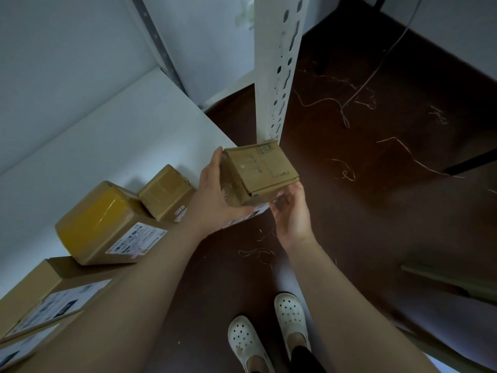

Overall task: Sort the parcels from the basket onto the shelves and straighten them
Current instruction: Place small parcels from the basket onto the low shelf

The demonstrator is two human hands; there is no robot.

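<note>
Gripping a small scuffed brown cardboard parcel (258, 170) at frame centre, just off the corner of the white shelf (121, 135), the left hand (215, 195) wraps thumb and fingers round its side, and the right hand (291, 211) holds its underside with curled fingers. On the shelf, lower left, sit one plain cardboard box (166, 192) and one glossy yellow-taped box (107, 227).

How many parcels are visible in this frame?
5: one parcel held by the left hand and right hand beside the shelf post; on the shelf, a small box, a yellow-taped box, two flat labelled boxes at lower left. The left arm may hide others.
</note>
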